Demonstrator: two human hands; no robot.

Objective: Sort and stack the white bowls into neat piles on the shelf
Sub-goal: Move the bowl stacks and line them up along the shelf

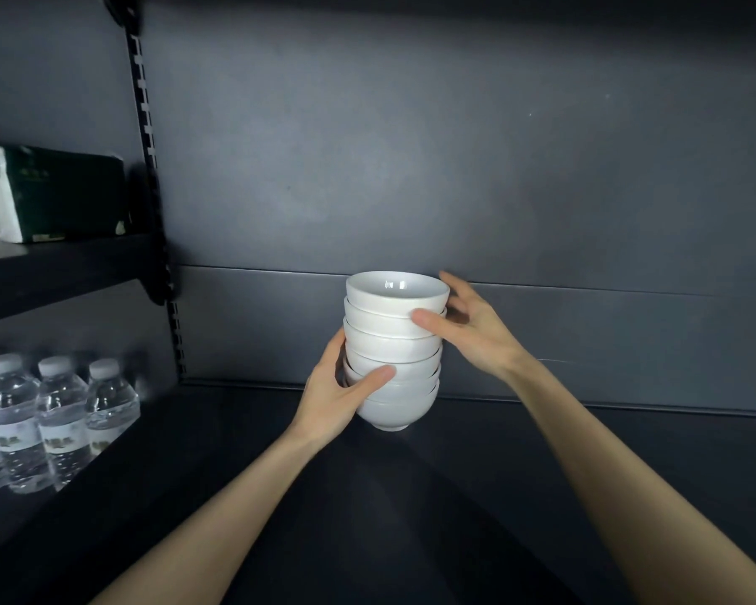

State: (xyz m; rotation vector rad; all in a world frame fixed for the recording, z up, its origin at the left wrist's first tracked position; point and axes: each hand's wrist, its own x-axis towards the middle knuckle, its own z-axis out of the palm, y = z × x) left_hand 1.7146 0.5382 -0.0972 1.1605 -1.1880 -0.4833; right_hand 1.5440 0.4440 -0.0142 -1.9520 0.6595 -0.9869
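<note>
A pile of several white bowls (pixel 393 342) stands nested and upright on the dark shelf (pixel 455 495), close to its back wall. My left hand (pixel 337 395) grips the lower bowls from the left, with the thumb across the front and the fingers hidden behind the pile. My right hand (pixel 472 325) is at the upper right of the pile. Its thumb presses the side of the second bowl from the top, while its fingers spread loosely behind the rim.
Several water bottles (pixel 57 421) stand on the neighbouring shelf at the left. A dark green package (pixel 62 194) lies on the shelf above them. A slotted black upright (pixel 149 168) separates the two bays. The grey back panel (pixel 455 168) rises behind the pile.
</note>
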